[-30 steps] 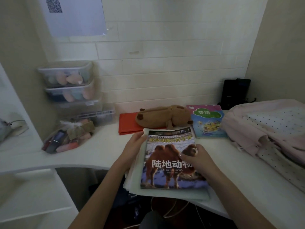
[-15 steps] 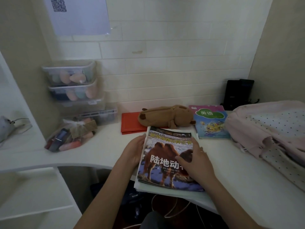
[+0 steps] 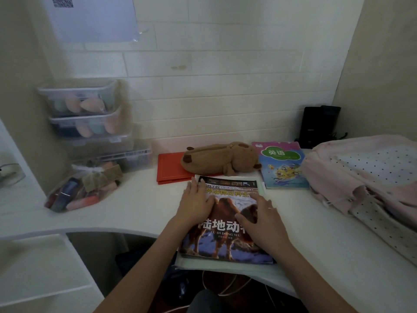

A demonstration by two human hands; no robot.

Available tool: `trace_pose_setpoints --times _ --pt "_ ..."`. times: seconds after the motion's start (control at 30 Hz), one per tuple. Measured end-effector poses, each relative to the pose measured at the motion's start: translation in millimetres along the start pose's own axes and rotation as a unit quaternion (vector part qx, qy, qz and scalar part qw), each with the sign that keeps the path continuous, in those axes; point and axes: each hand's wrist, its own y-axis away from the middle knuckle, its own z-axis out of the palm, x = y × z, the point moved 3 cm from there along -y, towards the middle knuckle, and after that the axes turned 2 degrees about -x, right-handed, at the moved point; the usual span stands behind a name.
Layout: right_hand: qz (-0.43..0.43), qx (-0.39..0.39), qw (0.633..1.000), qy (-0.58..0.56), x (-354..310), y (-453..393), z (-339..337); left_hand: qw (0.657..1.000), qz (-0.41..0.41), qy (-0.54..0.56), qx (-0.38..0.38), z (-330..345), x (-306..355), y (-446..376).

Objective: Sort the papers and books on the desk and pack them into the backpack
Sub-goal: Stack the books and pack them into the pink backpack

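Observation:
A camel-cover book (image 3: 225, 231) lies flat on a stack of white papers (image 3: 225, 266) at the desk's front edge. My left hand (image 3: 195, 203) rests flat on the book's upper left, fingers straight. My right hand (image 3: 262, 219) presses on the cover's right side with spread fingers. Behind it lie a red folder (image 3: 169, 169) and a blue-green textbook (image 3: 282, 166). The pink polka-dot backpack (image 3: 365, 177) slumps on the desk at the right.
A brown plush pencil case (image 3: 220, 159) lies across the red folder. Stacked clear boxes (image 3: 85, 111) and a clear bag of small items (image 3: 83, 190) stand at the left. A black device (image 3: 320, 125) is in the back right corner. Cables (image 3: 225, 288) hang under the desk.
The book and paper stack were set down and slid further onto the desk. Both hands moved from gripping the stack's edges to lying flat on the cover.

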Motion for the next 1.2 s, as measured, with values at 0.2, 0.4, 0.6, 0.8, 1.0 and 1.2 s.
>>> trace_pose_setpoints --times 0.2,0.4,0.6,0.8,1.0,1.2 --pt "0.023 0.035 0.999 -0.019 29 -48 -37 0.987 0.043 -0.106 0.112 -10 25 -11" --pt "0.08 0.002 0.986 0.145 75 -108 -41 0.984 0.138 0.082 0.077 -8 101 -47" --pt "0.052 0.032 0.967 0.246 78 -116 -31 0.993 0.105 0.004 -0.052 47 142 -96" --pt "0.027 0.173 0.97 0.168 71 -117 -57 0.877 0.062 0.471 -0.068 59 156 -114" --pt "0.078 0.354 0.929 -0.074 90 -105 -83 0.796 0.017 0.591 -0.128 62 160 -115" --pt "-0.159 0.275 0.946 0.068 56 -99 -66 0.711 -0.039 0.684 -0.157 52 156 -115"
